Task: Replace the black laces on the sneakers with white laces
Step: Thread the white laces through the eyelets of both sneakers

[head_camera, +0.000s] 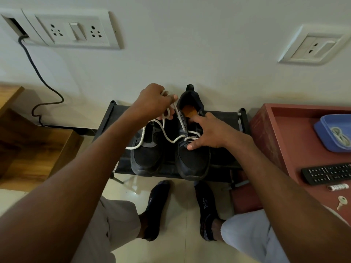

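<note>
Two dark sneakers stand side by side on a low black rack (224, 160), toes toward me. The right sneaker (191, 162) has a white lace (169, 138) threaded through its lower eyelets. My left hand (153, 101) is raised above the left sneaker (146, 158) and grips the lace's upper strands, pulling them up. One loose end trails across the left sneaker. My right hand (210, 133) rests on the right sneaker's tongue with fingers spread, the index finger pointing into the shoe's opening. No black laces are visible.
A red cabinet (281, 141) at the right carries a blue tray (330, 133), a remote (328, 172), a battery and a key. Wooden furniture (34, 149) stands at the left. A cable (38, 73) hangs from the wall sockets. My socked feet (205, 207) are on the tiled floor.
</note>
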Motion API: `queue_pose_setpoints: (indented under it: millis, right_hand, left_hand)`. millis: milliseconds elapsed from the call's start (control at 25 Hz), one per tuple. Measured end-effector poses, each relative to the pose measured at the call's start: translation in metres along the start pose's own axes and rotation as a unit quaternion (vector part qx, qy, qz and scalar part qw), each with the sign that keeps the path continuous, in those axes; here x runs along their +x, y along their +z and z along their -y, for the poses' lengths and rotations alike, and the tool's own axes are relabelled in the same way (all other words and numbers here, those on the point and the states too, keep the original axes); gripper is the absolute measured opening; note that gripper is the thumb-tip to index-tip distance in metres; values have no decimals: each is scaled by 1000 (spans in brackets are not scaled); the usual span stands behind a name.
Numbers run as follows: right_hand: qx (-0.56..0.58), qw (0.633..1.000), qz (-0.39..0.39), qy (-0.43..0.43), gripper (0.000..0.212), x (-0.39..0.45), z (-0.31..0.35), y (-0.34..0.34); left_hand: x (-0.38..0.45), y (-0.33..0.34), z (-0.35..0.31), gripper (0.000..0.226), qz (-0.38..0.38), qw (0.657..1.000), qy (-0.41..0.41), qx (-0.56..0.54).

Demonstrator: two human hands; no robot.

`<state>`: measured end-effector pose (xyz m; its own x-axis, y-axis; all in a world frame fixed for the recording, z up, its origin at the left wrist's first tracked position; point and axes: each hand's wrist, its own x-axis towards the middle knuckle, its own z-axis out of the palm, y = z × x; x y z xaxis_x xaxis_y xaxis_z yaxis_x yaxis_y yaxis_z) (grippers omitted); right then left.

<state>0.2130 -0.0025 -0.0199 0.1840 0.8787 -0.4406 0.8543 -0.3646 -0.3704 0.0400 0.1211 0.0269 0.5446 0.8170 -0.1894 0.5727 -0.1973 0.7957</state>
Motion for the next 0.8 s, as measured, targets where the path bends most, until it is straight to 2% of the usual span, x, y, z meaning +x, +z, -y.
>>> queue_pose_setpoints:
  millis: [120, 200, 280, 360, 440, 520, 560, 640, 720, 800]
  right_hand:
    - [0, 1000, -2, 7, 85, -1, 1, 1]
    - [8, 1000, -9, 16, 70, 0, 0, 0]
    - [12, 1000, -11, 19, 66, -2, 1, -1]
    - [6, 999, -38, -7, 67, -4, 6, 1]
    - [14, 992, -108, -60, 62, -8, 18, 3]
    - [28, 985, -135, -103, 43, -11, 32, 8]
    - [11, 987, -116, -115, 32, -12, 37, 13]
    - [-64, 987, -82, -120, 27, -13, 44, 26]
    - [-99, 985, -94, -102, 28, -12, 48, 34]
    - [-101, 985, -118, -73, 41, -11, 50, 34]
  left_hand:
    - [1, -2, -5, 23, -2, 995, -15, -100]
    - [0, -3, -8, 13, 36, 970, -79, -227]
    - [2, -4, -4, 14, 44, 956, -135, -257]
    - [5, -3, 3, 19, 14, 980, -128, -149]
    - [7, -4, 10, 17, -40, 996, -68, 39]
    - [7, -5, 15, 14, -88, 975, -2, 204]
    - [6, -5, 15, 12, -94, 966, 18, 239]
    - [5, -7, 14, 9, -88, 961, 41, 258]
    - [4, -6, 13, 12, -85, 951, 47, 293]
    - [2, -5, 11, 12, -78, 939, 34, 332]
